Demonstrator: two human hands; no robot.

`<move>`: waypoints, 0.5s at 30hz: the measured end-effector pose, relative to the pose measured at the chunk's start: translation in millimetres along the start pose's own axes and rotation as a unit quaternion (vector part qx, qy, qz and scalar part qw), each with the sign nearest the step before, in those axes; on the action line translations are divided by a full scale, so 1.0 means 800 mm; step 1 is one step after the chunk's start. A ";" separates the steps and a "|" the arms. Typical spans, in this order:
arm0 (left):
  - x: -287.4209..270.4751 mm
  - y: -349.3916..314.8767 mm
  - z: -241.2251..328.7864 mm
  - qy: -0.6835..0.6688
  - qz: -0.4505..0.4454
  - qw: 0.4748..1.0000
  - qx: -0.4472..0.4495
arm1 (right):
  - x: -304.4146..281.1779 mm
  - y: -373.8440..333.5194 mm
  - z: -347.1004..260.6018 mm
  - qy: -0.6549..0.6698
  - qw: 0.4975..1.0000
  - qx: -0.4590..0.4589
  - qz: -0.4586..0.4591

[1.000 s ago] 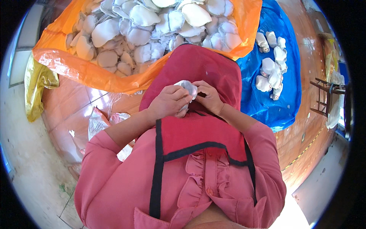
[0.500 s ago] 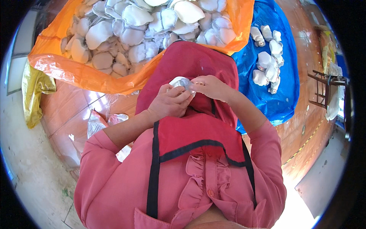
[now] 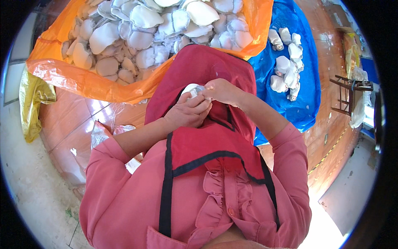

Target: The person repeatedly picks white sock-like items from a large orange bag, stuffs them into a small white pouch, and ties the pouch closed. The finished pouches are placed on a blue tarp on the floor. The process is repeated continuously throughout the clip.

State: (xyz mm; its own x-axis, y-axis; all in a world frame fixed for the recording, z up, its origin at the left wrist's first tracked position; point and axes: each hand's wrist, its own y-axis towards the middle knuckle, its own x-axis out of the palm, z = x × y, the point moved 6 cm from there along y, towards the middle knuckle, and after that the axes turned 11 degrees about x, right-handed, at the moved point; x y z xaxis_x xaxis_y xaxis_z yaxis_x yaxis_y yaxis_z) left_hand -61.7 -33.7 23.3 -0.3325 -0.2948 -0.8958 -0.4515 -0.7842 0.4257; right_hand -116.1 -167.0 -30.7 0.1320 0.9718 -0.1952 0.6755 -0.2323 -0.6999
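I see the small white padded cup-shaped piece [image 3: 191, 89] pinched over the red apron-covered lap [image 3: 199, 66], my left hand [image 3: 187, 113] clamped on its near underside and my right hand [image 3: 220, 89] closed on its right edge, equally close.

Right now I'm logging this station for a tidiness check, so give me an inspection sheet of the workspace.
Surface: tiled floor, reddish, partly covered by sheets.
Job's things: small white piece held over the red apron.
Clutter: orange sheet heaped with white pieces; blue sheet with a smaller white pile; yellow bag.
Grips: left hand and right hand both closed on the small white piece.
Cables: nothing seen.
Surroundings: wooden stool at right.
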 end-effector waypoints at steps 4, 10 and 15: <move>0.001 0.002 0.001 -0.018 0.012 1.000 0.014 | -0.005 0.013 -0.014 -0.144 0.989 0.031 0.014; 0.009 0.004 -0.001 -0.047 -0.009 0.999 0.020 | -0.004 0.020 -0.019 -0.185 0.982 0.028 0.030; 0.015 0.005 -0.014 -0.209 0.039 0.976 0.044 | -0.002 0.019 -0.017 -0.203 0.979 0.017 0.023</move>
State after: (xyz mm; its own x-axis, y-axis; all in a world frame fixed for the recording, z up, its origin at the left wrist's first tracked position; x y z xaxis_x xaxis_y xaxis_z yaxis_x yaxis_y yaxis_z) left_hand -58.6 -46.5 13.2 -0.6686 -0.0895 -0.7382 -0.4748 -0.7126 0.5164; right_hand -95.9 -171.3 -31.8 -0.1421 0.8664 -0.4787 0.6494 -0.2834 -0.7056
